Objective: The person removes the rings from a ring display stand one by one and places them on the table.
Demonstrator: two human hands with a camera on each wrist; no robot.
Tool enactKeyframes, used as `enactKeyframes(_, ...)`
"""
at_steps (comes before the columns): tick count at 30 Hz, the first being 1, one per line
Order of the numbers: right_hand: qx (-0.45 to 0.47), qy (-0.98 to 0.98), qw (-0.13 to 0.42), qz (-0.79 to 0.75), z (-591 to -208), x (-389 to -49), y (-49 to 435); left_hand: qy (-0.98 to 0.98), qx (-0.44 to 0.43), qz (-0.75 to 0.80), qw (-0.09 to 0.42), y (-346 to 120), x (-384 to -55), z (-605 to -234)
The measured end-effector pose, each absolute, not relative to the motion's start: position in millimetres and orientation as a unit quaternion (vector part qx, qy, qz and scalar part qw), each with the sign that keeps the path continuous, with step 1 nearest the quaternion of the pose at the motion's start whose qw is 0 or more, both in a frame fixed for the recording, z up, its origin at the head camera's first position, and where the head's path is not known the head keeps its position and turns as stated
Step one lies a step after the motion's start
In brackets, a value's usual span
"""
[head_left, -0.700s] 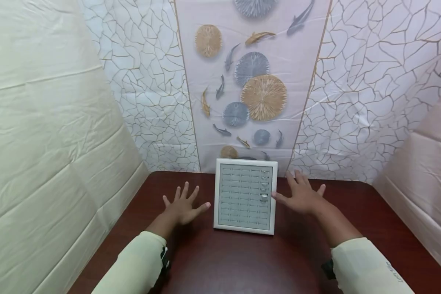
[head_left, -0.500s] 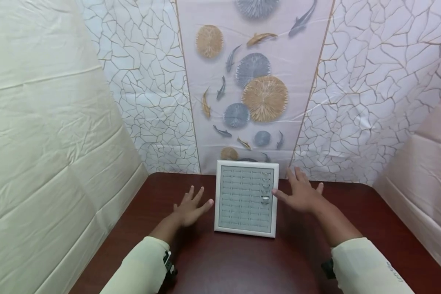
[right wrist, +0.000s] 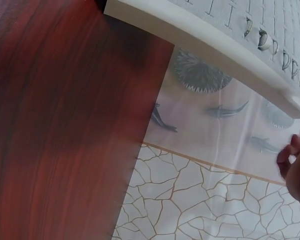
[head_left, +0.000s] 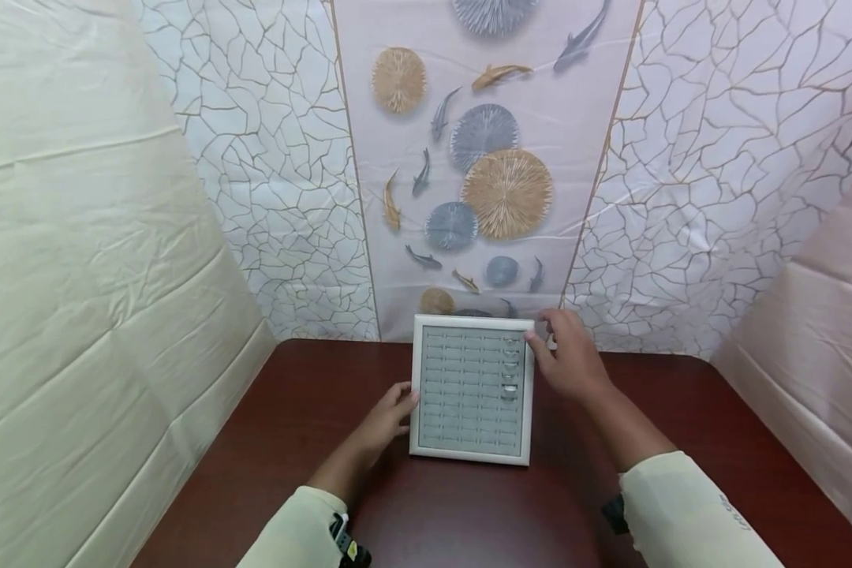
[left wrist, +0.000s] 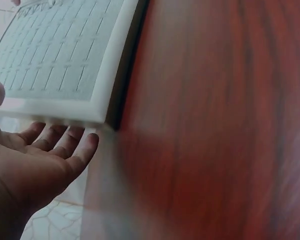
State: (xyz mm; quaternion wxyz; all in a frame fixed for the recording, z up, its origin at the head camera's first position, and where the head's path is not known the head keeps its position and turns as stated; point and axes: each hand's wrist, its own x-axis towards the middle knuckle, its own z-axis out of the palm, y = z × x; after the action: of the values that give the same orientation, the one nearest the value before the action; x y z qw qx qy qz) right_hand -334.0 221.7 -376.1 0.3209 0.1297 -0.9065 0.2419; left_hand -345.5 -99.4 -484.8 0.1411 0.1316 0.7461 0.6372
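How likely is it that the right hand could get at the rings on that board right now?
Quite likely, yes: the right hand is at the upper right corner of the board, close to the top of the column of rings, and nothing seems to block their front.

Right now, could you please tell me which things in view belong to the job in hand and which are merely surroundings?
Job:
- white-framed ring display
- rings on it
- left grip
- right grip

Surroundings:
- dark red table
- patterned backdrop
- pale side cloths
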Motion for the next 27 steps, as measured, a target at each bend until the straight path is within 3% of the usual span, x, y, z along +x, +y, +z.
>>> enactKeyframes(4, 0.128, -0.891, 0.348, 0.263, -380, -334, 217, 0.722, 0.136, 0.66, 0.157, -93, -340, -494)
enactKeyframes(17, 0.112, -0.919, 0.286, 0.248, -378, -334, 188, 0.685, 0.134, 0.689, 0.194, -103, -339, -525)
enactKeyframes(27, 0.067, -0.942, 0.268, 0.19, -365, -328, 180, 0.636, 0.188, 0.722, 0.198, -99, -348, -530)
